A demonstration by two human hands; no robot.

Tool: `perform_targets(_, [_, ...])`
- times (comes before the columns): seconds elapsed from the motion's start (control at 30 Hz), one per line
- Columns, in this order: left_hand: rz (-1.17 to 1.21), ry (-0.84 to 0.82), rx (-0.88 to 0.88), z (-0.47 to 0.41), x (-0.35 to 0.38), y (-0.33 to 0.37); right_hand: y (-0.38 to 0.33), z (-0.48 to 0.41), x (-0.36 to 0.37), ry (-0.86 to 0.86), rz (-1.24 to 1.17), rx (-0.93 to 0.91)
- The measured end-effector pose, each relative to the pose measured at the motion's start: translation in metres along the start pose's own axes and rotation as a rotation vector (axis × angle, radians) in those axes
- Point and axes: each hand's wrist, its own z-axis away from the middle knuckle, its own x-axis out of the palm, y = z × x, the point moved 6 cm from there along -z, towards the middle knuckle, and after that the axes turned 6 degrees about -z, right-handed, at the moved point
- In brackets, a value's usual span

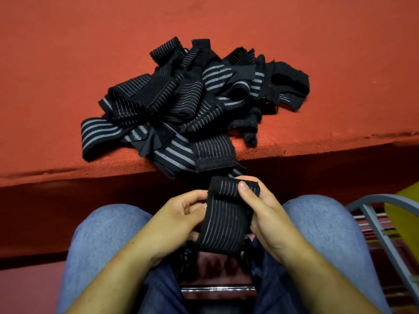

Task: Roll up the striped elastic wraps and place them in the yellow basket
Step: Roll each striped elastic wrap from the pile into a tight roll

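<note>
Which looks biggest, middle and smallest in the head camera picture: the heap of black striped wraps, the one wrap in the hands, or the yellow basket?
Largest: heap of black striped elastic wraps.
Middle: single black striped wrap being rolled.
Smallest: yellow basket, but only a corner shows, so its real size is unsure.

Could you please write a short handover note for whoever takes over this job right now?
Left hand holds the left edge of the striped wrap above the lap. Right hand grips its right edge, thumb on the small roll begun at its far end.
The pile of loose wraps lies on the red surface, some hanging over the front edge.
A yellow object, likely the basket, shows at the right; its contents are not visible.
Done: one roll started. Left: finish it, basket it, then the pile.
</note>
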Motion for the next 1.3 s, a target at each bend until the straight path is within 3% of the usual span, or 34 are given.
perform_targets(0.2, [-0.055,-0.157,-0.001,0.005,0.013,0.005,-0.003,0.001,0.003,-0.025,0.019,-0.007])
perform_targets(0.5, [-0.211,-0.136,-0.046,0.003,0.010,-0.004,-0.007,0.004,0.003,-0.035,0.078,-0.028])
perform_targets(0.8, [0.001,0.213,0.014,-0.008,-0.013,0.000,-0.007,0.006,0.005,-0.059,0.114,-0.058])
perform_targets(0.93, [-0.105,0.202,0.112,-0.004,-0.015,0.004,-0.007,0.005,0.006,-0.076,0.103,-0.055])
perform_targets(1.13, [-0.096,0.205,0.117,-0.002,-0.019,0.004,-0.001,0.004,0.008,-0.125,0.037,0.010])
perform_targets(1.3, [-0.211,0.135,0.139,-0.001,-0.014,0.005,0.000,0.006,0.010,-0.104,0.149,0.027])
